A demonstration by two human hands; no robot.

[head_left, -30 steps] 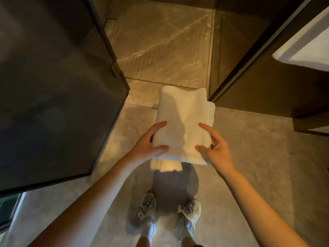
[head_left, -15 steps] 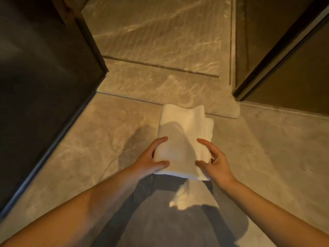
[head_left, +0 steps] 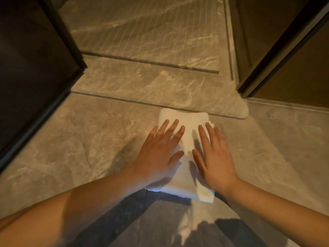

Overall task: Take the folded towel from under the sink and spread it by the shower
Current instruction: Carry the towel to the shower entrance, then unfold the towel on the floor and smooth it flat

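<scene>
While on the floor point(head_left: 89, 139), one folded towel point(head_left: 187, 118) under two hands (left hand point(head_left: 160, 152), right hand point(head_left: 215, 157)), grips apart.

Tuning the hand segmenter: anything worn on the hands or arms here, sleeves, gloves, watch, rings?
Nothing worn. The left hand and right hand: no gloves, no rings visible, though slightly blurred. The left forearm and right forearm: no sleeves, no watch or bands, up to the frame edge.

I get one head-worn view, pitched steeply down at the marble floor point(head_left: 85, 139). It sits close, facing the shower threshold point(head_left: 160, 86) upper-centre.
</scene>
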